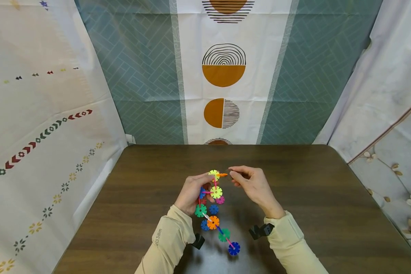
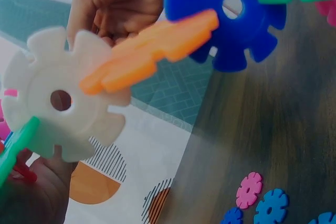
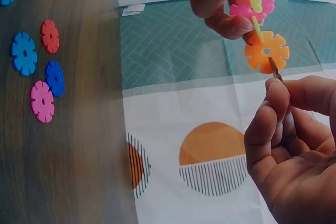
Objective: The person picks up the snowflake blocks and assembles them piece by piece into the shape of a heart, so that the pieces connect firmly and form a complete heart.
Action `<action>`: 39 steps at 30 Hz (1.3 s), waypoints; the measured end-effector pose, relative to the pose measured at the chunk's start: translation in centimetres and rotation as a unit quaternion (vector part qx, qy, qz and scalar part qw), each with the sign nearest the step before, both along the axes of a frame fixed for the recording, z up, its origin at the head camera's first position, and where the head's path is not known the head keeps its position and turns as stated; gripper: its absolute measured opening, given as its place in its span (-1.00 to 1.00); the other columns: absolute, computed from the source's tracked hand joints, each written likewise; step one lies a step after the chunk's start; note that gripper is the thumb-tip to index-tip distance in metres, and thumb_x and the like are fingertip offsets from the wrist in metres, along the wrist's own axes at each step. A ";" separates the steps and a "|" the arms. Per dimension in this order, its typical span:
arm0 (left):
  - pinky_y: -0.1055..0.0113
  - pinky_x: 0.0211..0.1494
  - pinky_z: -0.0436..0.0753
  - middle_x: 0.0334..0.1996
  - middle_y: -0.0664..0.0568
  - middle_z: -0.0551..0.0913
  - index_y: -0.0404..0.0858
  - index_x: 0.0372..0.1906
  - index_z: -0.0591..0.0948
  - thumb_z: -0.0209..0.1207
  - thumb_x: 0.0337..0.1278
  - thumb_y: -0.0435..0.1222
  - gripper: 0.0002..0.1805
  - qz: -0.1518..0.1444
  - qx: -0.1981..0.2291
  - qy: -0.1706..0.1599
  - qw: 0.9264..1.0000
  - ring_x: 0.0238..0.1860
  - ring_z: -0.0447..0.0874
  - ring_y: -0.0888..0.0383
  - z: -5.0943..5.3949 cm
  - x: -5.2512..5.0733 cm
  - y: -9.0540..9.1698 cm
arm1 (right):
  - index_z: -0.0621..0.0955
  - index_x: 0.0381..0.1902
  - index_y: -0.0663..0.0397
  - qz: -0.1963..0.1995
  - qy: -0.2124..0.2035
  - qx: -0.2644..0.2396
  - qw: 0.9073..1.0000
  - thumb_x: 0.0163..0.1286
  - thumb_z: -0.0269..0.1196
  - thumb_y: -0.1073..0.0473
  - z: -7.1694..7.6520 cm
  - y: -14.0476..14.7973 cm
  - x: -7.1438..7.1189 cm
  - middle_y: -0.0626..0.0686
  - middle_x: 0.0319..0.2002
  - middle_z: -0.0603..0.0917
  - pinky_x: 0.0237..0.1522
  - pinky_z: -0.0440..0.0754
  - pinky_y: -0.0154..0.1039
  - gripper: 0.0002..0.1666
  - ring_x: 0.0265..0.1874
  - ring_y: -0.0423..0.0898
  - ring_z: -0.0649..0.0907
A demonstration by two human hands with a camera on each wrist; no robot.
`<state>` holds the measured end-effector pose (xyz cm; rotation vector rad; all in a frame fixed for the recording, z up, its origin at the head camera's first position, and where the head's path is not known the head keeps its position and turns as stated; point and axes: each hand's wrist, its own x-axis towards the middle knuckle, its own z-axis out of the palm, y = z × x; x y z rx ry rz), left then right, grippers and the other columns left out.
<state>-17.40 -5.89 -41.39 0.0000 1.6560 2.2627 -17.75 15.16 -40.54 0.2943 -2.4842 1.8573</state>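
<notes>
Left fingers [image 1: 204,179] grip a disc chain [image 1: 216,192], right fingers [image 1: 239,177] a brown piece [image 3: 275,69] — table's side edges [image 1: 359,190] well away.

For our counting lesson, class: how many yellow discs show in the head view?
2. One yellow disc is by the left hand, joined to an orange disc; the other yellow disc sits just below it in the picture. The hand may hide more.

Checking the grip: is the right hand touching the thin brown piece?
Touching. The right wrist view shows the right hand pinching the thin brown piece, whose free end juts out.
</notes>
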 end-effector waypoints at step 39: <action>0.37 -0.58 0.59 -0.28 -0.19 0.67 -0.47 -0.07 0.52 0.10 0.31 -0.24 -0.67 0.025 0.031 0.019 0.999 -0.61 0.49 0.15 0.4 -0.1 -1.4 | 0.62 0.14 0.17 0.125 0.000 0.351 0.928 0.24 0.39 0.14 -8.5 -3.0 -1.7 0.08 -0.29 0.54 -0.30 0.56 -0.17 -0.49 -0.38 -0.09 0.43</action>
